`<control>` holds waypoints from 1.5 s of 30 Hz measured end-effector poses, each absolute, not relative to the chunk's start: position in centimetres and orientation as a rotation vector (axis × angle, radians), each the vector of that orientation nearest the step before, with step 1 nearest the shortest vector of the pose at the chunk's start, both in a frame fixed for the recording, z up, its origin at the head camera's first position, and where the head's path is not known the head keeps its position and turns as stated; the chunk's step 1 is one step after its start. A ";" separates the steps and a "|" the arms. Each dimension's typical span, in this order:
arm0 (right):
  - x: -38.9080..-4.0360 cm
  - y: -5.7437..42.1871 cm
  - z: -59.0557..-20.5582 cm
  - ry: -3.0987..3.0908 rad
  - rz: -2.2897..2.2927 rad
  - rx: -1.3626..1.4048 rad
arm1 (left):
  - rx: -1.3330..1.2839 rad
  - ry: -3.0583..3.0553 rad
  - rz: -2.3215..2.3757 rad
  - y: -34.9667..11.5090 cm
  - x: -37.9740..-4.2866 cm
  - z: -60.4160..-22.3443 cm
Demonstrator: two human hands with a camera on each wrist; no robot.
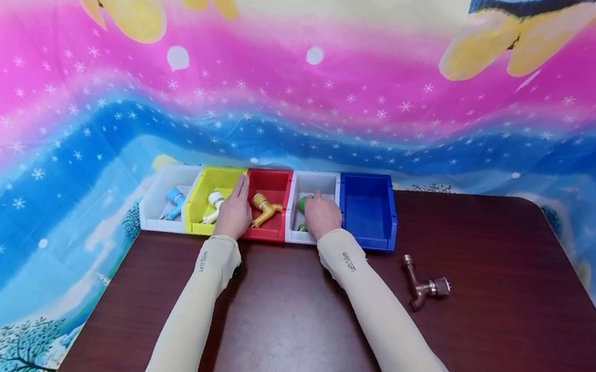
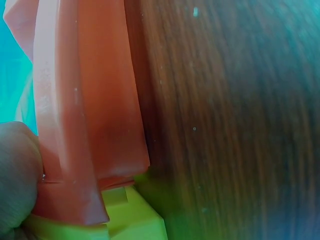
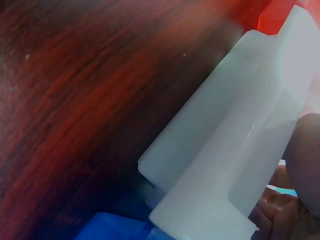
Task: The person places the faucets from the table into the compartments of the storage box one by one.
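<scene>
My right hand (image 1: 323, 216) reaches into the light grey bin (image 1: 317, 181) with curled fingers and grips a green faucet (image 1: 302, 204), mostly hidden under the hand. Another bit of green shows low in that bin. The left hand (image 1: 235, 212) lies along the join of the yellow bin (image 1: 209, 175) and the red bin (image 1: 271, 177), fingers straight and together. A gold faucet (image 1: 265, 208) lies in the red bin beside it. In the yellow bin, a white faucet (image 1: 215, 201) is partly covered by the left hand. The right wrist view shows curled fingers (image 3: 277, 207) behind the grey bin's front wall.
At the row's left end, a white bin (image 1: 150, 207) holds a blue faucet (image 1: 175, 200). A blue bin (image 1: 366, 214) ends the row on the right. On the dark wooden table (image 1: 278, 334), a bronze faucet (image 1: 423, 285) lies right of the arms. Printed cloth (image 1: 288, 90) hangs behind.
</scene>
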State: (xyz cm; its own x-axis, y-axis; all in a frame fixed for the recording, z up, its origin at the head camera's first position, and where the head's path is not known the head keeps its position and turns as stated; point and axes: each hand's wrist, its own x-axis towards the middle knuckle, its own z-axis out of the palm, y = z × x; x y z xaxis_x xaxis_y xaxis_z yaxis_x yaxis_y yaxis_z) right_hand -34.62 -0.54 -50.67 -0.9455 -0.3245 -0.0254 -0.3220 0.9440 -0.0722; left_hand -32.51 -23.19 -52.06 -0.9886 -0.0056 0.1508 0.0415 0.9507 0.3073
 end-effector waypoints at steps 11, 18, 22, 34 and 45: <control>-34.6 -0.6 -50.5 3.061 -0.112 -0.531 | -0.023 -2.964 -0.457 -23.3 -32.7 -51.8; -34.5 -0.5 -50.6 3.067 -0.110 -0.509 | -0.015 -2.961 -0.473 -23.2 -32.8 -51.9; -34.5 -0.5 -50.7 3.072 -0.089 -0.515 | -0.013 -2.965 -0.476 -23.1 -32.8 -52.0; -34.5 -0.3 -51.0 3.099 -0.092 -0.533 | -0.010 -2.963 -0.473 -23.0 -32.6 -52.0; -34.3 -0.2 -51.2 3.112 -0.083 -0.561 | -0.024 -2.946 -0.483 -23.0 -32.4 -52.0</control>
State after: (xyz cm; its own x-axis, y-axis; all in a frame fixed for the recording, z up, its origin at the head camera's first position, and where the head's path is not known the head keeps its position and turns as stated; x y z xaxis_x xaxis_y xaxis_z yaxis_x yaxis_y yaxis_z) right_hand -34.34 -0.16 -51.20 -0.9369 -0.3481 0.0305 -0.3493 0.9358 -0.0478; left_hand -32.44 -23.05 -51.99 -0.9877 -0.0091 0.1558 0.0411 0.9479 0.3160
